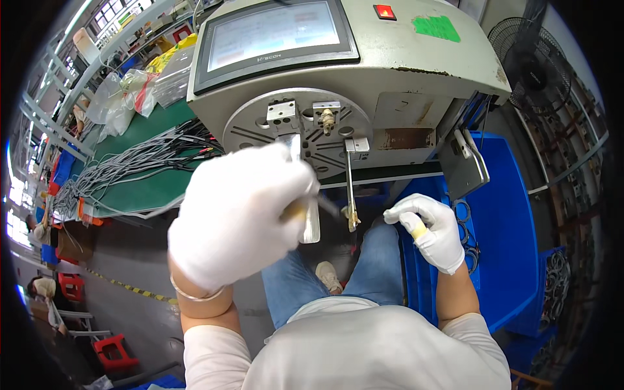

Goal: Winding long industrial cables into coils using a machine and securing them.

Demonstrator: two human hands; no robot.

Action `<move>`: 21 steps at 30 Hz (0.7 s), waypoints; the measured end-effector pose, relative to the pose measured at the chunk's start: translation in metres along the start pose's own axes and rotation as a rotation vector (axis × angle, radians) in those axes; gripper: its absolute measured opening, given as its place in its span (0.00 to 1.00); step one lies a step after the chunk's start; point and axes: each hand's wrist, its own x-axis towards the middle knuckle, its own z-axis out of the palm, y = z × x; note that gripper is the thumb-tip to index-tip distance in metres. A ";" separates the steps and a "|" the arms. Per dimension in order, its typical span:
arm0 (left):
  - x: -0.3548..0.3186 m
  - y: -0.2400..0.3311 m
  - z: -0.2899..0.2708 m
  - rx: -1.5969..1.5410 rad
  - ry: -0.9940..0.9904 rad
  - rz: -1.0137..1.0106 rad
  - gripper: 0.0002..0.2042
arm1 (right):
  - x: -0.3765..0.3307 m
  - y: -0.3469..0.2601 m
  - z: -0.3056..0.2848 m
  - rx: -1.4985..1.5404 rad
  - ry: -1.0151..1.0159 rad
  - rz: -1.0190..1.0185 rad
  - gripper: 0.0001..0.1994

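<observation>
White-gloved left hand (240,214) is curled in front of the slotted metal disc (242,121), fingers closed on a grey cable (154,213) (blurred bit pokes past the fingertips). Cable trails left toward the bundle (130,164) on the green table (172,117). Right hand (434,233): half-curled near the blue bin (507,214), can't tell if it grips anything. Metal arm (351,185) hangs between both.

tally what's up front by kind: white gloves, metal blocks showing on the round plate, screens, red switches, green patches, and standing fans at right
White gloves: 2
Metal blocks: 3
Screen: 1
Red switch: 1
Green patch: 1
Fan: 1
Total: 9
</observation>
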 end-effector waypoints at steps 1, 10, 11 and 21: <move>0.004 -0.003 0.004 0.006 -0.018 -0.003 0.09 | 0.003 -0.003 0.001 0.002 -0.010 -0.011 0.06; 0.013 -0.030 0.055 -0.404 0.627 -0.149 0.09 | 0.039 -0.014 0.023 -0.082 0.087 -0.253 0.06; 0.013 -0.032 0.059 -0.508 0.678 -0.180 0.09 | 0.047 -0.013 0.024 -0.233 0.148 -0.363 0.08; 0.005 -0.033 0.066 -0.929 0.641 -0.181 0.07 | 0.093 -0.010 0.052 -0.357 0.280 -0.486 0.11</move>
